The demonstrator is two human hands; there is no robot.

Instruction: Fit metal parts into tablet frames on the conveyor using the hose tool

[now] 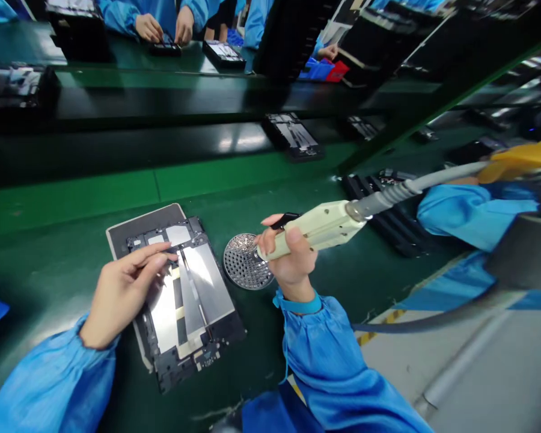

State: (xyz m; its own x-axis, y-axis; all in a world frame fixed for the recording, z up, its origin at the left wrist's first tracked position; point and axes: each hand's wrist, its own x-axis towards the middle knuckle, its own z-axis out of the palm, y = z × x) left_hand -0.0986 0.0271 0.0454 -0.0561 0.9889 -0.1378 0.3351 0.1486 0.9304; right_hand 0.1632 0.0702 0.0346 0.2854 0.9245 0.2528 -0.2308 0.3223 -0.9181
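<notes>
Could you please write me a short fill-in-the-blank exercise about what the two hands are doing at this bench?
The right hand grips a cream-coloured handheld tool with a ____ cable running away to the right.
The left hand touches a metal-and-black device frame, lying to the ____ of a round perforated metal disc in this view.
The person's sleeves are ____.

Missing words: grey; left; blue.

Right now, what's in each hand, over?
Left hand: fingertips on dark tablet frame. Right hand: gripping cream corded tool. Perforated metal disc beside frame, tool's end over its edge.
</notes>
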